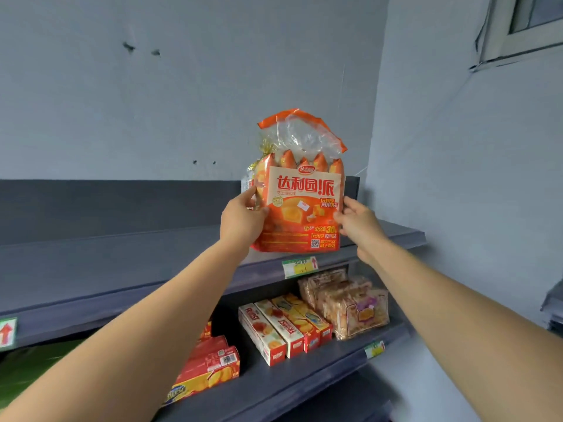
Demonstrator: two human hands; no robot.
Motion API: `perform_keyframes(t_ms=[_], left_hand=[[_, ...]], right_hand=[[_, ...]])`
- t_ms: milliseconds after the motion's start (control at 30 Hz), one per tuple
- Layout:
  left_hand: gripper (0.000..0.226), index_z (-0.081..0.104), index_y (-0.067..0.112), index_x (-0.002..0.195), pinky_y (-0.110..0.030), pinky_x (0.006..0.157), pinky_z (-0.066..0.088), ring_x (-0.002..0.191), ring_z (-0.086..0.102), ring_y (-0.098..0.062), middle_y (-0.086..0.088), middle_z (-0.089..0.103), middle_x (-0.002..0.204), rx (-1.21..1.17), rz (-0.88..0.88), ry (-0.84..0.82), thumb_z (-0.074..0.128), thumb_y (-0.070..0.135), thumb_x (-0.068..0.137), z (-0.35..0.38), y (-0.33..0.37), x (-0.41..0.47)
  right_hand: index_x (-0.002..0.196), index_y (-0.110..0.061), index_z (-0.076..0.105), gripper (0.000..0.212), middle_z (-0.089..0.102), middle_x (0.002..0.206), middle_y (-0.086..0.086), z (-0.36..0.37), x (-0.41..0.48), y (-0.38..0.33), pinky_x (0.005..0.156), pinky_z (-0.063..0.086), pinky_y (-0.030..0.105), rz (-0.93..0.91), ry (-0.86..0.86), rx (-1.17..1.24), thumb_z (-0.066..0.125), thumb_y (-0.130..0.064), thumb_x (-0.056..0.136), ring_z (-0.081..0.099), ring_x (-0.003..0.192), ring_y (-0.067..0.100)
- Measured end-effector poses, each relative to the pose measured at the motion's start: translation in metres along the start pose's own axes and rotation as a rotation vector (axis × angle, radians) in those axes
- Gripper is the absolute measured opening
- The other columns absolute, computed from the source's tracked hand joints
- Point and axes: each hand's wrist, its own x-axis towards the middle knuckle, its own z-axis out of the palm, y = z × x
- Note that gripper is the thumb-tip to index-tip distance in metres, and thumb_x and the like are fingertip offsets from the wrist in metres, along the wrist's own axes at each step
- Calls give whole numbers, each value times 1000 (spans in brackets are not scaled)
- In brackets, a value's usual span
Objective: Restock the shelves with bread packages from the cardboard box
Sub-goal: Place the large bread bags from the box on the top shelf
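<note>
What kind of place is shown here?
Probably a small shop: dark shelves hold boxed snacks, price tags are clipped to the shelf edges, and both hands hold an orange bread package.

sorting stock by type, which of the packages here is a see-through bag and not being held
The clear snack bag at the right end of the lower shelf; the others there are cardboard boxes.

I see two bare forearms reaching up from the bottom corners of the view, with no sleeves, watch, rings or gloves on them. The left hand (242, 219) and right hand (361, 225) show short, plain, unpainted nails.
</note>
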Motion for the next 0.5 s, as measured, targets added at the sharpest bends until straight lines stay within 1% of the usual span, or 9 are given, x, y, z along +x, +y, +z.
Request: perform_keyframes(t_ms=[100, 200, 267, 333, 400, 500], left_hand=[[51, 40, 29, 145, -30, 72, 51, 100, 61, -17, 0, 62, 123, -11, -1, 15, 55, 23, 96, 17, -7, 26], [48, 40, 28, 145, -24, 67, 47, 102, 61, -17, -1, 62, 124, -2, -10, 20, 52, 27, 98, 30, -17, 42], [48, 41, 28, 144, -27, 72, 49, 104, 62, -18, -1, 62, 125, 2, -28, 29, 52, 27, 98, 37, -25, 50], [48, 42, 28, 144, -31, 79, 52, 106, 62, -19, -1, 63, 125, 4, -49, 44, 52, 28, 97, 43, -32, 56], [47, 43, 28, 143, -33, 81, 54, 106, 62, -19, -1, 64, 122, 4, -61, 60, 52, 28, 97, 48, -38, 59], [45, 46, 29, 142, -37, 83, 56, 103, 63, -18, 0, 65, 117, -1, -98, 78, 50, 29, 97, 55, -46, 60]], right_hand=[[141, -25, 43, 45, 65, 120, -3, 1, 35, 11, 76, 53, 32, 1, -23, 23, 51, -14, 98, 63, 102, 14], [143, -25, 40, 48, 65, 118, -4, 3, 58, 24, 80, 54, 34, 22, -57, 43, 51, -11, 98, 63, 102, 14], [144, -23, 39, 50, 64, 116, -6, 3, 71, 32, 81, 53, 34, 32, -78, 59, 51, -10, 98, 62, 104, 14], [143, -22, 41, 48, 64, 109, -8, 4, 82, 38, 78, 51, 30, 38, -106, 72, 51, -9, 98, 62, 102, 12], [144, -21, 39, 49, 63, 105, -9, 5, 91, 43, 75, 50, 28, 45, -138, 76, 50, -8, 98, 62, 99, 11], [146, -19, 37, 52, 62, 105, -8, 6, 105, 53, 76, 51, 29, 58, -174, 82, 51, -7, 98, 62, 97, 11]])
